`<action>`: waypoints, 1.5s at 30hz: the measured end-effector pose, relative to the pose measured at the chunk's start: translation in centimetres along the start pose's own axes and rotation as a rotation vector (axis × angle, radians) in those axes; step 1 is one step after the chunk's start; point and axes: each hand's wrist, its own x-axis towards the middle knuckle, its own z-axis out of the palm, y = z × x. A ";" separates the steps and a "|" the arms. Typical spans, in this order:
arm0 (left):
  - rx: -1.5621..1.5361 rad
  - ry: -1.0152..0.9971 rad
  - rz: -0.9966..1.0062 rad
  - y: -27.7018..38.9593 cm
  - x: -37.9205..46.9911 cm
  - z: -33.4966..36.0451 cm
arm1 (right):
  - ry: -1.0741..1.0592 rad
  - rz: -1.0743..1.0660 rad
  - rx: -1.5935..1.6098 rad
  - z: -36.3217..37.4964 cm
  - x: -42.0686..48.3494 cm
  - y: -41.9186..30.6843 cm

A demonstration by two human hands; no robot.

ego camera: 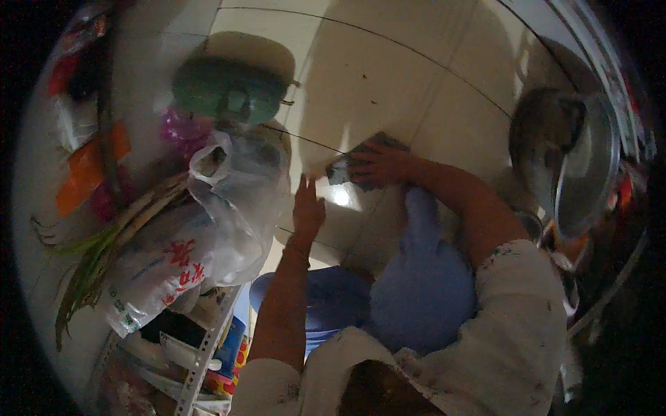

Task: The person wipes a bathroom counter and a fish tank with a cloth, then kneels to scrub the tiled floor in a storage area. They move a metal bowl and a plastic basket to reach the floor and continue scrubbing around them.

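Note:
My right hand (380,164) is spread over a dark, flat, angular piece, seemingly a folded cloth (384,139), and holds it against the tiled floor (442,93). One corner on its left looks paler in the light. To the left, my left hand (309,210) hovers with straight fingers, thumb apart, and nothing in it. Its fingertips point towards the cloth without touching it. A bright reflection shines on the floor between the two hands. Below them are my bent legs in blue trousers (424,296).
At left, a clear plastic bag (234,223) with red writing lies by long green-leaved stalks (99,255) above a perforated metal shelf (200,359). A green container (229,88) stands beyond, near a purple bag (184,130). On the right are a large metal basin (590,171) and a dark round object (541,130).

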 end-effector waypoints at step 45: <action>0.558 -0.025 -0.090 9.3 17.1 -2.6 | 0.372 1.446 -0.159 -8.7 -5.7 11.9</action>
